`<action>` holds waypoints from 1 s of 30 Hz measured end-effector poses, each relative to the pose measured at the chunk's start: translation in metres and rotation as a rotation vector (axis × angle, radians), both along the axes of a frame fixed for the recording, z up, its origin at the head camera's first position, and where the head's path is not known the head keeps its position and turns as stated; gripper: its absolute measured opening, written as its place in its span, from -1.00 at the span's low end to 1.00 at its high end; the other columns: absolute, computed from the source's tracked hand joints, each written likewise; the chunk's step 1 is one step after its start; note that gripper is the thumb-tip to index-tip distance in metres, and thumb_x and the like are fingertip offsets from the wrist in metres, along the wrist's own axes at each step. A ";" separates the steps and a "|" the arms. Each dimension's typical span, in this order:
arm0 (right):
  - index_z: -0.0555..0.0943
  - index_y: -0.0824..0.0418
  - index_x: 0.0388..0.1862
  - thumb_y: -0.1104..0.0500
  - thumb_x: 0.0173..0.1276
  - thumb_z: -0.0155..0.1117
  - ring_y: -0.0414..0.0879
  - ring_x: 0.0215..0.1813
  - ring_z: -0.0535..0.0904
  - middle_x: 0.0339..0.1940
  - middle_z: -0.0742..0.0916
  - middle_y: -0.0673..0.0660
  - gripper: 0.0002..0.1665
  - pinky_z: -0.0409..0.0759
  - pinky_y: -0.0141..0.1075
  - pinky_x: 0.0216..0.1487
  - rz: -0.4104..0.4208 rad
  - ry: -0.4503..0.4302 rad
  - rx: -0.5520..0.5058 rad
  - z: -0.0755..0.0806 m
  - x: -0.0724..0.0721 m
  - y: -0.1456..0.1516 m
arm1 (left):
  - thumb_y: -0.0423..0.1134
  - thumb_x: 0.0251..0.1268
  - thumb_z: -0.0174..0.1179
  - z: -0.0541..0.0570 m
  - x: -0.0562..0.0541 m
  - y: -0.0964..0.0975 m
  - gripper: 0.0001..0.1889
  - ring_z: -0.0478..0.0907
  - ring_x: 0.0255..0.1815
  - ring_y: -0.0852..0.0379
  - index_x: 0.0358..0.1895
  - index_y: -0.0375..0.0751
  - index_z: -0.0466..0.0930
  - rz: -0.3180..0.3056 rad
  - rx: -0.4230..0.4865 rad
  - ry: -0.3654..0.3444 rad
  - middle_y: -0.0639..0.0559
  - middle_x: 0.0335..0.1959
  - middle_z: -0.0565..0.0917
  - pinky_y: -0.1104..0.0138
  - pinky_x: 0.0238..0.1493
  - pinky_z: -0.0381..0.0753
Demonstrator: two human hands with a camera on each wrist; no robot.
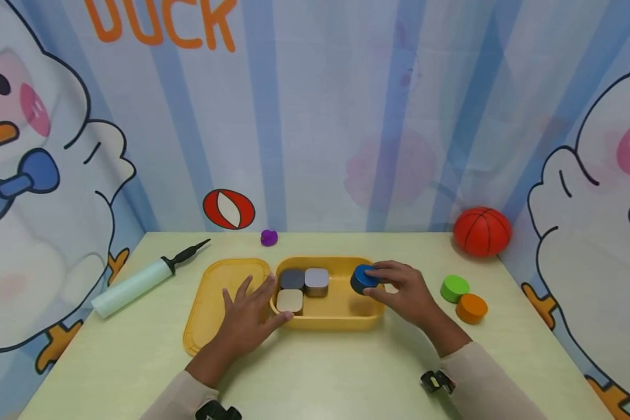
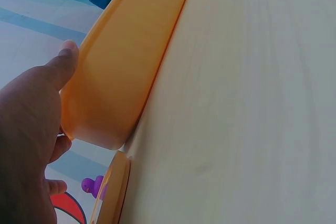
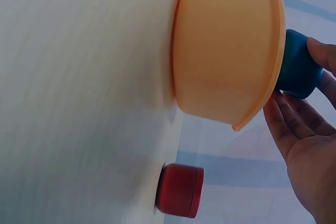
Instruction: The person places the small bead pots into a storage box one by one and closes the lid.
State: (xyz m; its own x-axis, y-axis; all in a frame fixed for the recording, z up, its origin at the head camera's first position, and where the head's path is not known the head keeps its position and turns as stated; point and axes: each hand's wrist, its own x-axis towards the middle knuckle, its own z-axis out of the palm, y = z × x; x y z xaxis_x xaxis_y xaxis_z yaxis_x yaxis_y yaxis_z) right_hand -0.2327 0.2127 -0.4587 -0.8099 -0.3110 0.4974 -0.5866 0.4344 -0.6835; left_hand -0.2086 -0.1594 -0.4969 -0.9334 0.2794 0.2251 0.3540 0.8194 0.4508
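A yellow box (image 1: 331, 322) without its lid stands in the middle of the table. In its left part are a dark grey block (image 1: 292, 279), a lavender block (image 1: 317, 280) and a cream block (image 1: 290, 301), all with rounded corners. My right hand (image 1: 406, 291) pinches a blue round block (image 1: 361, 280) over the box's right end; the right wrist view shows this blue block (image 3: 299, 64) at rim height. Spread over the box's left end, my left hand (image 1: 247, 321) touches its rim, the thumb (image 2: 65, 64) lying along the front side.
The yellow lid (image 1: 202, 315) lies left of the box, partly under my left hand. Green (image 1: 454, 288) and orange (image 1: 471, 308) round blocks sit at the right, before a red ball (image 1: 482, 231). A pump (image 1: 136, 286) lies left; a small purple duck (image 1: 269, 237) is behind.
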 end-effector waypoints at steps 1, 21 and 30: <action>0.83 0.31 0.18 0.35 0.33 0.62 0.25 0.14 0.81 0.20 0.82 0.32 -0.57 0.84 0.05 0.15 0.008 0.002 0.007 0.000 -0.001 -0.003 | 0.37 0.48 0.26 0.000 0.000 0.000 -0.03 0.01 0.82 -0.45 0.77 -0.03 0.19 -0.001 0.002 -0.002 0.03 0.78 0.27 -0.73 0.52 -0.34; 0.79 0.30 0.25 0.26 0.26 0.70 0.00 -0.13 0.75 0.12 0.86 0.26 -0.44 0.80 -0.29 -0.11 0.025 -0.116 0.134 0.006 -0.005 -0.040 | 0.44 0.48 0.20 -0.001 -0.002 0.001 -0.03 -0.05 0.84 -0.42 0.77 0.03 0.17 0.007 -0.010 -0.031 0.07 0.79 0.23 -0.72 0.53 -0.38; 0.81 0.31 0.16 0.23 0.28 0.70 -0.17 -0.20 0.72 0.09 0.85 0.25 -0.52 0.75 -0.40 -0.18 0.067 -0.261 0.219 0.005 -0.011 -0.054 | 0.49 0.48 0.16 -0.001 -0.003 0.000 -0.02 -0.07 0.85 -0.41 0.78 0.06 0.16 0.022 -0.026 -0.046 0.09 0.80 0.22 -0.71 0.54 -0.37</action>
State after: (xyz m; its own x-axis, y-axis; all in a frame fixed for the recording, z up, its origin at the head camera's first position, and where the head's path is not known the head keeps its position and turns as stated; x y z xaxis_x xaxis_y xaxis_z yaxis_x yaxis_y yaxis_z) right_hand -0.2436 0.1591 -0.4537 -0.8752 -0.4441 0.1918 -0.4365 0.5542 -0.7088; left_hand -0.2120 -0.1596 -0.4977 -0.9485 0.2638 0.1753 0.3153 0.8384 0.4445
